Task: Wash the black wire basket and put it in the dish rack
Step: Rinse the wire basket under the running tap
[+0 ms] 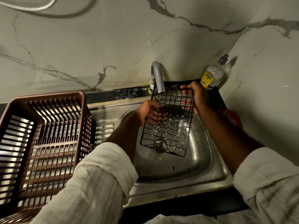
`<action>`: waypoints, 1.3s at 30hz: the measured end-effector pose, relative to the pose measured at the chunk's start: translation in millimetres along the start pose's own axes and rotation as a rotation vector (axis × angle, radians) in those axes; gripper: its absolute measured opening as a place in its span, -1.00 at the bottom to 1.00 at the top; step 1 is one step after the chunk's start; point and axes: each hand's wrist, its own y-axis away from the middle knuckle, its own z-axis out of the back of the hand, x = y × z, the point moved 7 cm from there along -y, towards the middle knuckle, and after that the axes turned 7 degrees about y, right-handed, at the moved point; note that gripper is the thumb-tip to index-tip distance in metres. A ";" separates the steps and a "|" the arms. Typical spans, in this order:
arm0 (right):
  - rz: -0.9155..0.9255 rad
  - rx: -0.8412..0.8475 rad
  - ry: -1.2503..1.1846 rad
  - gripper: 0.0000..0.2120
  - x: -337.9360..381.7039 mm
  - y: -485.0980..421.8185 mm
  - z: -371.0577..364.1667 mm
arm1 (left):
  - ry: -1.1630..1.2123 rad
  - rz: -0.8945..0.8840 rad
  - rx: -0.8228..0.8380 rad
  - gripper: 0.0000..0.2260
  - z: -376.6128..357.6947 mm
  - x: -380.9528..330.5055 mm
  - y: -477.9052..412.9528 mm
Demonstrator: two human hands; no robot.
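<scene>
Two hands on the black wire basket (168,126): left hand (149,113) curled round its left long edge, right hand (195,97) clamped on the far right edge, both grips closed on wire. It hangs over the sink (186,172), long axis running from under the tap (157,75) down toward the person, free end below both grips. Water possibly running, hard to tell. Left of the left grip sits the dish rack (48,96), so left hand is nearer for the transfer

black wire basket (168,126), brown dish rack (40,135)
</scene>
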 end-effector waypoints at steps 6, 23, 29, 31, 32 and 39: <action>0.119 -0.092 0.116 -0.73 9.2 0.7 2.7 | -0.231 0.002 -0.098 -0.73 -0.3 -6.5 -2.1; 0.105 -0.111 0.130 -0.65 11.6 9.7 -12.4 | -0.411 -0.370 -0.624 -0.70 17.6 -23.3 -4.6; 0.085 -0.101 0.157 -0.69 8.7 5.1 -2.5 | -0.212 -0.326 -0.395 -0.68 3.2 -26.6 -8.9; 0.080 -0.090 0.166 -0.70 7.4 2.5 0.7 | -0.213 -0.273 -0.316 -0.71 1.3 -25.8 -10.1; 0.082 -0.082 0.158 -0.71 7.5 1.8 1.4 | -0.235 -0.228 -0.293 -0.72 2.9 -23.1 -9.7; 0.077 -0.020 0.073 -0.69 3.8 -7.5 3.6 | -0.117 -0.076 -0.094 -0.80 0.6 -3.1 -8.6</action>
